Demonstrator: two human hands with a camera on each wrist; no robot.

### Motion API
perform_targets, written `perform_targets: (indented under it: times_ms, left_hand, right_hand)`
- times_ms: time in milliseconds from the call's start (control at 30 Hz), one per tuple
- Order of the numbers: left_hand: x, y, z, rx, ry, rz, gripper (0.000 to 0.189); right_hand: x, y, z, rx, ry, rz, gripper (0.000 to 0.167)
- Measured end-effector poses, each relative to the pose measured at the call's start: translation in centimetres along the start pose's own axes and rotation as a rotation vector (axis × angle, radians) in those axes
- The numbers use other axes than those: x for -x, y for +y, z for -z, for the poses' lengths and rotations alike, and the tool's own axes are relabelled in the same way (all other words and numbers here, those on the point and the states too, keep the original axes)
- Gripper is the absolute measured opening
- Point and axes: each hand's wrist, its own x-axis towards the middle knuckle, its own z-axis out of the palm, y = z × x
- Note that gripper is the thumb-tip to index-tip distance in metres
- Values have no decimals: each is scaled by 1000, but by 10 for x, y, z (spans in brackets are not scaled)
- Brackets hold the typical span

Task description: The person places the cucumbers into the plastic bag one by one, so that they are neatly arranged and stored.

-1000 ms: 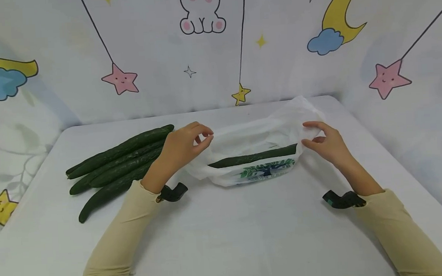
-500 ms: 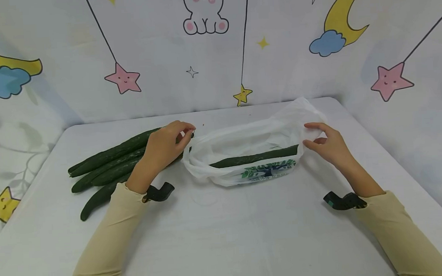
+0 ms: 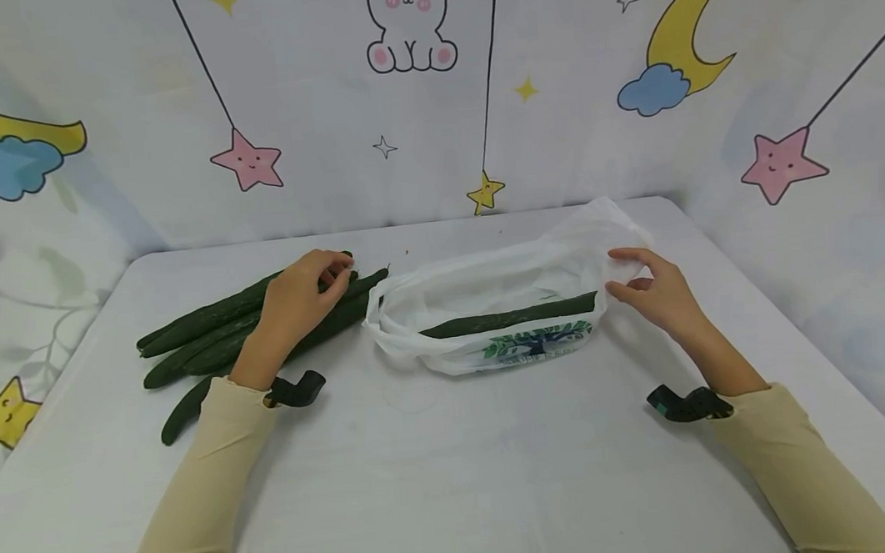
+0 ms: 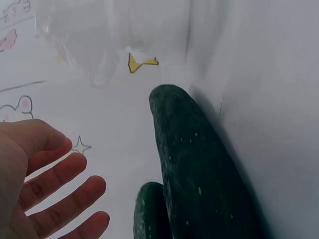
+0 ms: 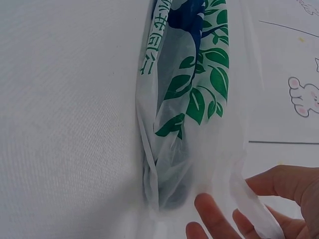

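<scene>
Curled round the edge of the bag (image 3: 443,358), our right hand (image 3: 657,290) has thin plastic between thumb and fingers. Our left hand (image 3: 293,297) hovers over the cucumbers (image 3: 212,320), its fingers loosely spread and gripping nothing. They lie in a slanting heap on the table (image 3: 460,476), left of the bag. Another cucumber (image 3: 512,316) lies lengthwise inside the bag, behind its printed tree (image 3: 538,343).

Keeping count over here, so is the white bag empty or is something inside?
Not empty: a cucumber lies inside the white bag, showing through its open mouth in the head view.
</scene>
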Motion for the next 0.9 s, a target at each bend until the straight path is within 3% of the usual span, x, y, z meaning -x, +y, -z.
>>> perform_targets:
  times_ms: [333,900]
  left_hand:
    - [1,-25,11,23,-51,80,30]
    - [11,-56,20,23,-196,135,42]
  right_hand:
    - [0,3,0,6,-7,5,54]
    - [0,2,2,1,-4,-1,54]
